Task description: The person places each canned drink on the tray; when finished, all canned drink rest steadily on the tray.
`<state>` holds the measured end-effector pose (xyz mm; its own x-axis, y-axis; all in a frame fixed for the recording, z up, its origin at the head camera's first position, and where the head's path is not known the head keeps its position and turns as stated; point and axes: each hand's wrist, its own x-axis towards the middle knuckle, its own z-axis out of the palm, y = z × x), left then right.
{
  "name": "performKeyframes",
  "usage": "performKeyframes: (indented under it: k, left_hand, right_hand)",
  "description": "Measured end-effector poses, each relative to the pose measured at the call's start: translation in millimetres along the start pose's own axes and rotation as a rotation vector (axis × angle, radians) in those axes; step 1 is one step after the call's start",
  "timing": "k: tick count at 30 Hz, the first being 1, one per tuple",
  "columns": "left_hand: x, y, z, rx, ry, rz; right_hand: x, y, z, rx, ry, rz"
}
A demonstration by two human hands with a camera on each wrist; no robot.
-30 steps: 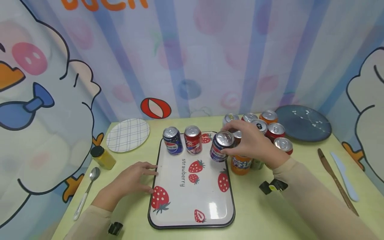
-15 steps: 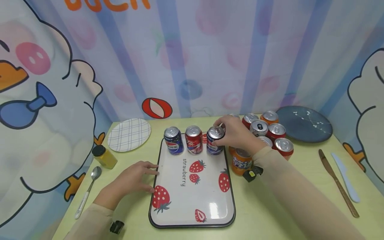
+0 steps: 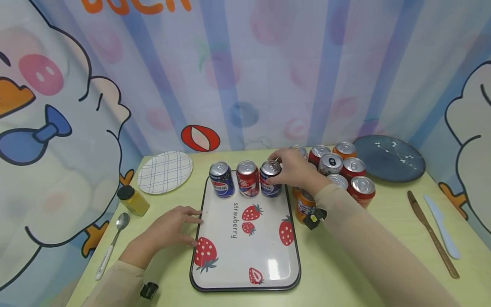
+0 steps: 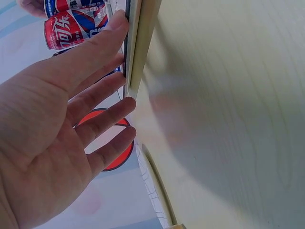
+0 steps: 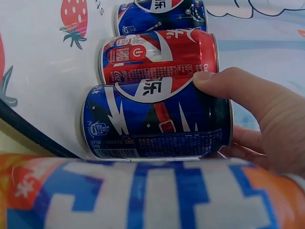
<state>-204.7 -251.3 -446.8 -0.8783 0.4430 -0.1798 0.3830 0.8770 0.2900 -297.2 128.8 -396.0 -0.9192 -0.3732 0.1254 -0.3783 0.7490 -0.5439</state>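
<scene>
My right hand grips the upper part of a dark blue Pepsi can standing at the far right corner of the strawberry-print tray. Beside it on the left is a red cola can, then another blue Pepsi can, all upright in a row. In the right wrist view, the thumb lies on the held can's side near its top, right up against the red can. My left hand has its fingers spread at the tray's left rim, nothing held; the left wrist view shows the fingertips along that edge.
Right of the tray stand several more cans, among them an orange can and a red one. Behind them lies a dark plate. Knives lie far right; a checked plate, yellow jar and spoon lie left.
My right hand has carried the blue Pepsi can left and back over the tray, setting it down and sliding it up beside the red can. The left hand stays at the rim.
</scene>
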Motion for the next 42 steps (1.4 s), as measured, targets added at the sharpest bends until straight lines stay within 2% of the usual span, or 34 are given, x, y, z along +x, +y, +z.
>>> performKeyframes:
  k: [5,10,18,22,27,34,42]
  left_hand:
    - [0.3,0.3,-0.4,0.0,-0.004,-0.004]
    - [-0.1,0.9,-0.4,0.003,-0.006,-0.007]
    - [-3.1,-0.2,0.3,0.005,-0.004,-0.01]
    - [-2.9,-0.6,0.2,0.005,0.0,-0.004]
    - [-1.8,-0.8,0.9,0.001,0.001,0.004]
    - [-1.7,-2.0,-0.8,0.018,0.014,0.031]
    - [-0.2,-1.7,-0.6,0.013,0.001,0.034]
  right_hand:
    - [-2.5,0.4,-2.5,-0.005,-0.012,0.015]
    - [-15.9,-2.2,-9.3,-0.06,0.007,-0.021]
    - [-60.2,-13.6,-20.5,-0.078,0.075,-0.114]
    - [-84.3,-15.9,-29.8,-0.084,0.086,-0.107]
    - [-106.5,-4.8,-43.5,-0.135,0.064,-0.115]
    - [-117.6,17.4,-55.6,-0.164,0.023,-0.153]
    - [-115.2,26.7,-56.2,-0.225,-0.044,-0.189]
